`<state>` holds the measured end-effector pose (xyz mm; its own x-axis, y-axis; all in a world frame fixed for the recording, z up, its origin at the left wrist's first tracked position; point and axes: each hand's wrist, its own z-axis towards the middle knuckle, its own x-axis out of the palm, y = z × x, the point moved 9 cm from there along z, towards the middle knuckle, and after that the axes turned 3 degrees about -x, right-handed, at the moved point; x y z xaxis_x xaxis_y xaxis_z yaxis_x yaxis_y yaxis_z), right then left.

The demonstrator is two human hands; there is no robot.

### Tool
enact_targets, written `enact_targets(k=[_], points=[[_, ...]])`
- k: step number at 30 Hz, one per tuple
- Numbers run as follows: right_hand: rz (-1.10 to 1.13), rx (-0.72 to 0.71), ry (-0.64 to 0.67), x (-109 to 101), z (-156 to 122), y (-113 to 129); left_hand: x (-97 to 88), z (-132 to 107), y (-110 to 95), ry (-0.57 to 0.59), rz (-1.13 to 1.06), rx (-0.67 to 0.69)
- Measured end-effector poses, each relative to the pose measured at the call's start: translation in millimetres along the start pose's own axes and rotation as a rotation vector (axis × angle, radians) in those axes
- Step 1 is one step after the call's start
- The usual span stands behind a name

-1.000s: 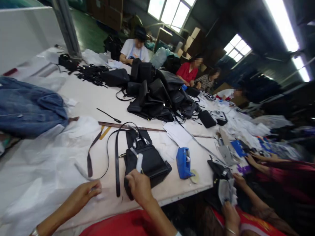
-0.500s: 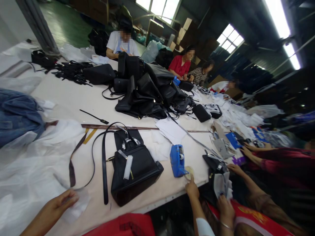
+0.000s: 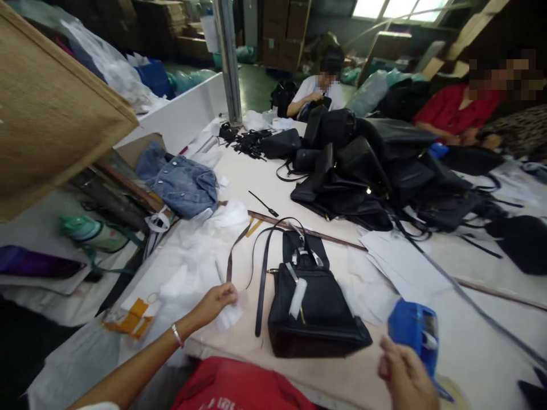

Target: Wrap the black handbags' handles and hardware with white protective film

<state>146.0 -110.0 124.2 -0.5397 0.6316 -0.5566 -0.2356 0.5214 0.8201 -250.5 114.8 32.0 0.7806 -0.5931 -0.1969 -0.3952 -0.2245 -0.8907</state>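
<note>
My left hand [image 3: 222, 296], a bracelet on its wrist, is closed in a pinch on a thin white sheet [image 3: 231, 316] left of the bag. A black leather backpack [image 3: 316, 319] lies on the table between my hands, with white wrapping around its zipper pull [image 3: 298, 299]. Its long black strap [image 3: 261, 285] trails along the left side. My right hand [image 3: 405, 373] is just in front of the blue tape dispenser [image 3: 412, 330]. Its fingers are curled together, and I cannot make out what is in them. A pale tape roll [image 3: 453, 393] lies by the dispenser, partly hidden.
Black bags [image 3: 346, 176] are heaped across the table. White paper sheets [image 3: 401, 262] lie behind the dispenser. A denim jacket [image 3: 183, 182], white wrapping [image 3: 171, 290] and an orange packet [image 3: 132, 319] are on the left. A person [image 3: 318, 91] sits at the far side.
The view has swung left, so the denim jacket and bottles now show. My right hand has left the tape roll and drawn back in front of the dispenser. The backpack lies as before.
</note>
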Motion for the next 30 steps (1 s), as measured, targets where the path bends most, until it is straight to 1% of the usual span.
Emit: enact_targets(k=[2,3,4,5,6,7,9,10,12,15,20,22,24,26,27,30], points=[[0.165,-0.077,0.375,100.0,-38.7,48.2,1.7,-3.9,-4.7,0.014,-0.011,0.025],[0.183,-0.087,0.536,146.2,-60.0,65.9,2.1,-6.0,-6.7,0.022,-0.01,0.036],[0.19,-0.111,0.657,185.9,-79.3,80.6,2.1,-8.3,-8.3,0.029,-0.004,0.045],[0.189,-0.166,0.722,217.0,-94.1,93.5,1.5,-10.6,-9.2,0.033,0.005,0.053],[0.168,-0.22,0.736,240.3,-103.9,101.7,0.5,-13.0,-9.4,0.037,0.013,0.059],[0.14,-0.261,0.753,259.2,-111.6,105.9,-0.7,-15.3,-8.8,0.04,0.019,0.065],[0.065,-0.319,0.787,284.7,-121.2,106.2,-3.1,-19.6,-5.4,0.05,0.005,0.073],[0.029,-0.325,0.815,293.1,-124.4,103.5,-4.1,-21.2,-2.8,0.058,-0.019,0.075],[-0.03,-0.316,0.847,301.8,-127.2,97.6,-4.7,-23.3,3.1,0.089,-0.091,0.069],[-0.077,-0.289,0.817,303.2,-125.8,92.3,-4.7,-23.3,9.7,0.135,-0.18,0.045],[-0.121,-0.292,0.775,309.0,-128.3,89.3,-1.6,-18.0,12.2,0.203,-0.216,0.022],[-0.126,-0.306,0.77,313.4,-129.5,87.5,-1.0,-14.7,17.7,0.205,-0.223,-0.008],[-0.154,-0.308,0.802,318.9,-130.5,81.7,-2.1,-11.5,26.0,0.189,-0.215,-0.037],[-0.263,-0.33,0.836,322.5,-128.8,73.0,-4.9,-9.4,34.5,0.169,-0.21,-0.054],[-0.363,-0.365,0.828,322.7,-125.8,69.1,-7.0,-8.9,38.4,0.159,-0.218,-0.06],[-0.762,-0.526,0.702,321.1,-112.4,64.8,-14.0,-9.1,47.1,0.13,-0.247,-0.069]])
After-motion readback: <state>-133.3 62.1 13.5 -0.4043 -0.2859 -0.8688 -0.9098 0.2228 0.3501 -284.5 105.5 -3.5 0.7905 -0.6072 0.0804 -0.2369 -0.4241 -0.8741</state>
